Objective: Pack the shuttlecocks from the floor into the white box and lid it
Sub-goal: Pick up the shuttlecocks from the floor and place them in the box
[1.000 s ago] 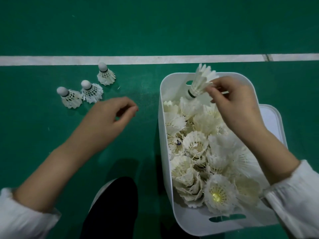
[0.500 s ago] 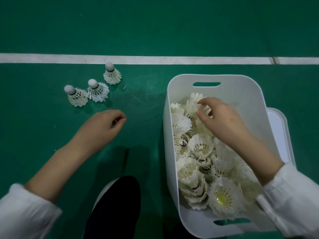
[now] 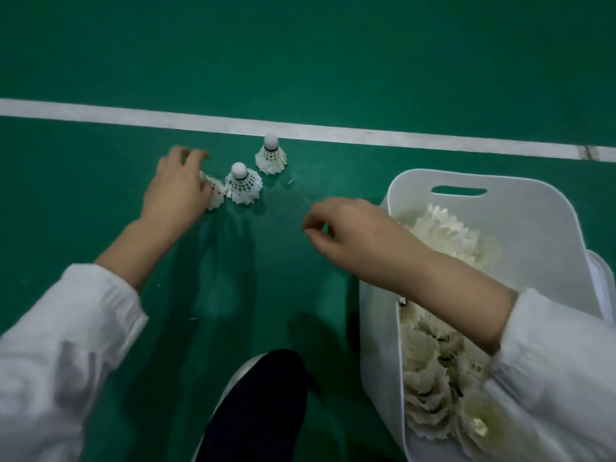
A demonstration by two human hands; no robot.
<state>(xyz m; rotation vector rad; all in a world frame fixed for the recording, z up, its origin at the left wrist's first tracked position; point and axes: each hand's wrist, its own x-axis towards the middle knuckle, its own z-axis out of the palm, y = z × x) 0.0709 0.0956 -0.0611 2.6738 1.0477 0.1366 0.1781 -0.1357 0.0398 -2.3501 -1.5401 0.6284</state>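
Well left of the box, the left hand curls its grip round a shuttlecock; better lift it straight up, since a second shuttlecock touches its skirt. The right hand hovers nearer the box, loose and empty. A third shuttlecock waits beyond; the lid peeks out right of the box.

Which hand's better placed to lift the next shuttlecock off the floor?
Left. The left hand lies over the leftmost white feathered shuttlecock, hiding its cork. The right hand hangs empty above the green floor beside the white plastic box, apart from all three shuttlecocks.
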